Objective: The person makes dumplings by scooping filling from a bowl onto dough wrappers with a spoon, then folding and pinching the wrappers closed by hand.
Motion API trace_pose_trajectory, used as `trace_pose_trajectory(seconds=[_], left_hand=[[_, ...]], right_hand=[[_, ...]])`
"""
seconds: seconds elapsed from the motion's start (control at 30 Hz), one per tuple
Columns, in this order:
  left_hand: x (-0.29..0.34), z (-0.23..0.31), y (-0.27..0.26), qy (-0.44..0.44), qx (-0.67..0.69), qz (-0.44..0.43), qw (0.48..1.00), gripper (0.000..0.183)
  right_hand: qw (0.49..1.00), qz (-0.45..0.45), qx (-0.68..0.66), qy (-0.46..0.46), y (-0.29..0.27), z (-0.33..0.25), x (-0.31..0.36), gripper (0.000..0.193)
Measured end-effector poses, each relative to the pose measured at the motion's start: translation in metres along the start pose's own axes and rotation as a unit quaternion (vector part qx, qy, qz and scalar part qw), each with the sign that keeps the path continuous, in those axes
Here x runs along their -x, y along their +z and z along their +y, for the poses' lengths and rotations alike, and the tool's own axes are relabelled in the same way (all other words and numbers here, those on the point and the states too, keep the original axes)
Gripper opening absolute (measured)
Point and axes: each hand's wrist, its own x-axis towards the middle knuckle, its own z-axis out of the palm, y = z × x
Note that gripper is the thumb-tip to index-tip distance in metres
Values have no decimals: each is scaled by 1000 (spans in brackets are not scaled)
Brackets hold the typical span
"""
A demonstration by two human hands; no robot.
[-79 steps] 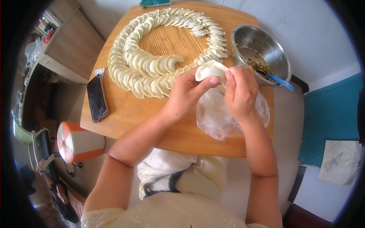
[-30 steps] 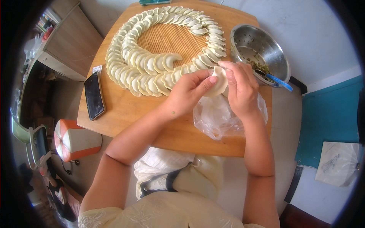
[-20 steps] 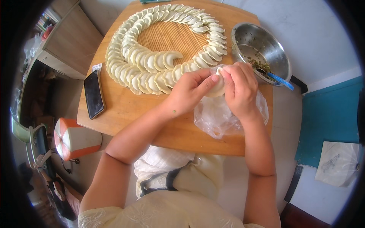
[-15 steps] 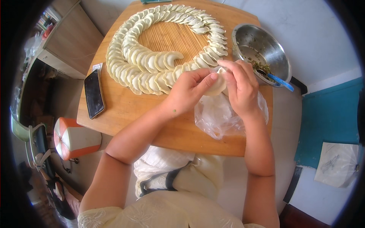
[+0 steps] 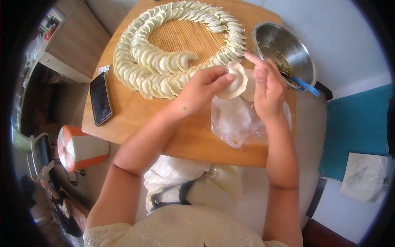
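A folded dumpling (image 5: 237, 84) with a pinched, wavy edge is gripped between the thumb and fingers of my left hand (image 5: 203, 87). Just to its right, my right hand (image 5: 268, 86) is off the dumpling, index finger stretched out and thumb raised, with nothing visible in it. Pale round dough (image 5: 249, 84), probably wrappers, shows partly behind the dumpling. Beneath both hands lies a crumpled clear plastic bag (image 5: 232, 123). Beyond them, overlapping dumplings (image 5: 150, 61) form curved rows on a round slatted mat (image 5: 185, 39).
At the right edge of the wooden table (image 5: 135, 123) stands a steel bowl (image 5: 302, 49) of chopped green filling, with a blue-handled spoon (image 5: 304, 85) in it. A black phone (image 5: 101, 100) lies at the left edge. An orange and white stool (image 5: 82, 149) stands on the floor at left.
My right hand has come away from the dumpling, moving slightly right. In my left hand the dumpling now shows its pleated edge. The view has shifted slightly.
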Motion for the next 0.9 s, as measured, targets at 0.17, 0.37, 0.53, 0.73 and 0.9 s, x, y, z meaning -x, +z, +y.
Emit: trace_pose_trajectory(seconds=[0.17, 0.37, 0.53, 0.73, 0.9], left_hand=[[-3, -6, 2, 17, 145, 56, 988, 30], [-2, -6, -3, 5, 166, 65, 984, 31], [-4, -4, -1, 16, 163, 49, 985, 30], [-4, -1, -1, 14, 195, 74, 978, 29], [-4, -2, 0, 31, 223, 65, 972, 29]], right_hand=[[997, -41, -7, 61, 5, 2, 10, 27], [983, -134, -105, 64, 11, 1, 12, 27], [984, -112, -117, 69, 13, 3, 14, 26], [988, -77, -130, 43, 15, 11, 15, 27], [991, -93, -97, 28, 17, 3, 14, 30]])
